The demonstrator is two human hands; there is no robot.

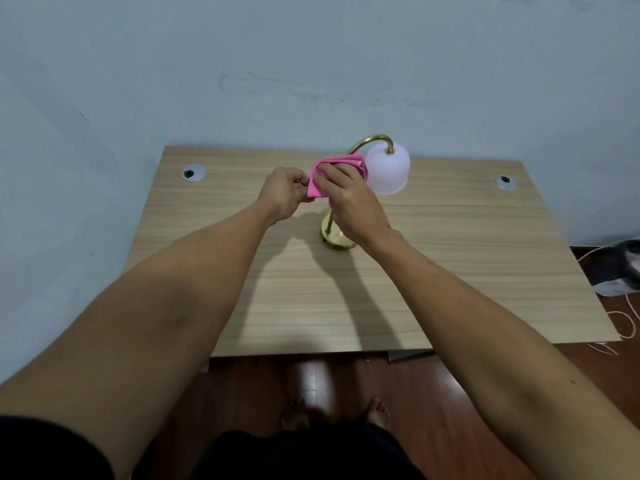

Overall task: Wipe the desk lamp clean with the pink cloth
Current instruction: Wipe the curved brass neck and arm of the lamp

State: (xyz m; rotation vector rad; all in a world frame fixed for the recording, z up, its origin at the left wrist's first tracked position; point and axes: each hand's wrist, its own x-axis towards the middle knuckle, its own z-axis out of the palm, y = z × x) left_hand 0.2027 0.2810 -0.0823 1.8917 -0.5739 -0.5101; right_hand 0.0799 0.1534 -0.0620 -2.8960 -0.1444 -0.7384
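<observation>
A desk lamp stands near the middle of the wooden desk [450, 271]. It has a round brass base [334, 237], a curved brass neck [372, 138] and a white frosted shade [388, 171] hanging at the right. The pink cloth [320, 181] is held up in front of the lamp's stem, just left of the shade. My right hand [349, 206] grips the cloth from the front, fingers spread over it. My left hand [285, 194] pinches the cloth's left edge. The stem is mostly hidden behind the cloth and my right hand.
Two round cable grommets sit in the desk's far corners, one at the left [194, 173] and one at the right [505, 183]. A pale wall backs the desk. Cords and a dark object [623, 268] lie on the red-brown floor at the right.
</observation>
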